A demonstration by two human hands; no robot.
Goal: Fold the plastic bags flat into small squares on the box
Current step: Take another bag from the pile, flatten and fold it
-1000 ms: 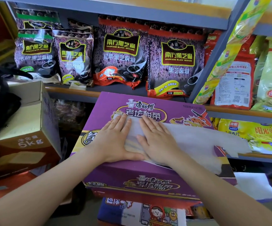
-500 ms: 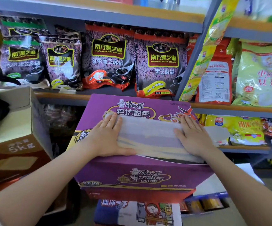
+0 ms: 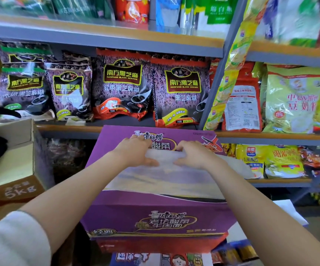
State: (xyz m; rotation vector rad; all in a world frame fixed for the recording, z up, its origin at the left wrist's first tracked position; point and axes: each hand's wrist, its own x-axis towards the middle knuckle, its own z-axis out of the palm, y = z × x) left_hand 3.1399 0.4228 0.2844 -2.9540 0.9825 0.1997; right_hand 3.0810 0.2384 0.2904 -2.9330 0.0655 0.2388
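Observation:
A translucent white plastic bag [image 3: 161, 179] lies spread on top of a purple noodle box [image 3: 155, 217]. My left hand [image 3: 134, 152] and my right hand [image 3: 195, 154] are both at the bag's far edge, fingers curled over it and thumbs underneath, lifting that edge off the box. The near part of the bag stays flat on the lid, and its right end hangs past the box's right side.
Grey metal shelves [image 3: 117, 43] behind the box hold black sesame packets [image 3: 180, 93] and yellow soy milk bags [image 3: 293, 100]. An open cardboard box [image 3: 11, 169] marked 5kg stands at the left. More boxes sit under the purple one.
Both hands left their flat pressing spots, moved to the bag's far edge and took hold of it. The camera tilted upward.

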